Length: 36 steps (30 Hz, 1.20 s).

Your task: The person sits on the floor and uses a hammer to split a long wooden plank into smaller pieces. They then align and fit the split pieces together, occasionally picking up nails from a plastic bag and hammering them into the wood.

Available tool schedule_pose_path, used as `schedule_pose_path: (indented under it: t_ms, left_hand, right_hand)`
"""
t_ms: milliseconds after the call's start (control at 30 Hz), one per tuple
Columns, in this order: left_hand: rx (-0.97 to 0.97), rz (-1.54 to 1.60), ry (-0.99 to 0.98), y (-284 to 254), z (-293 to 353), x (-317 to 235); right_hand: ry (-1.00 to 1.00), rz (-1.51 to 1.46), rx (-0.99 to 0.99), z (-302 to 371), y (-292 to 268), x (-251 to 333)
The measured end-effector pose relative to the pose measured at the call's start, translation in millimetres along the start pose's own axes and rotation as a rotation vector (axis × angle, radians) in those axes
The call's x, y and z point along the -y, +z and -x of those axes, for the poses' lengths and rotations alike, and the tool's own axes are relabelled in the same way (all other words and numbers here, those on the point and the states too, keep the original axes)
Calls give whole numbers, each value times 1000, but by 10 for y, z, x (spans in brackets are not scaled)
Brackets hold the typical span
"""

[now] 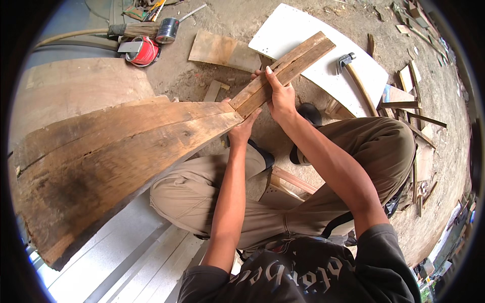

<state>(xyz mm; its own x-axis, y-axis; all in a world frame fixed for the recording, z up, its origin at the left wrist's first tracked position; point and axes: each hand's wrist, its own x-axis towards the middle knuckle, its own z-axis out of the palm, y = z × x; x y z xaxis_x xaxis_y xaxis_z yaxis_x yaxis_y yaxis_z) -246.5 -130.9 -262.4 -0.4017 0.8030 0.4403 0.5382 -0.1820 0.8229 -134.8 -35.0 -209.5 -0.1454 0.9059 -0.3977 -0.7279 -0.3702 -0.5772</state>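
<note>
A long, weathered wooden board with a lengthwise seam stretches from the left edge toward the middle. Its narrow end meets a shorter wooden piece, which also has a seam along it and points up to the right. My left hand is closed around the board's end from below, right at the meeting point; some of its fingers are hidden under the wood. Gripping the shorter piece is my right hand, thumb on top and fingertips showing at the far side. Whether the two pieces are fastened together I cannot tell.
A claw hammer lies on a white panel beyond my right hand. At the upper left are a red spool, a tin can and a bristle brush. Wood scraps litter the ground at right.
</note>
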Motion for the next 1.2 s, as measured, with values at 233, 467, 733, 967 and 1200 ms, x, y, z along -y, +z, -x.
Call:
schedule_pose_path:
  t_ms: [233,467,733,967,1200]
  left_hand:
    - [-4,-103,57,-1,-7,57]
    - [-61,-56,-9,4,-41,16]
    - [-60,-74,-6,-19,-56,19]
    - [-76,-211,101,-59,-78,15]
    - [-55,-91,44,-13,-76,-19]
  right_hand:
    - [-1,-1,8,11,4,14]
    - [67,44,57,35,6,70]
    - [95,20,133,28,-32,70]
    - [126,8,134,36,-13,65]
    - [127,-24,116,70,57,-62]
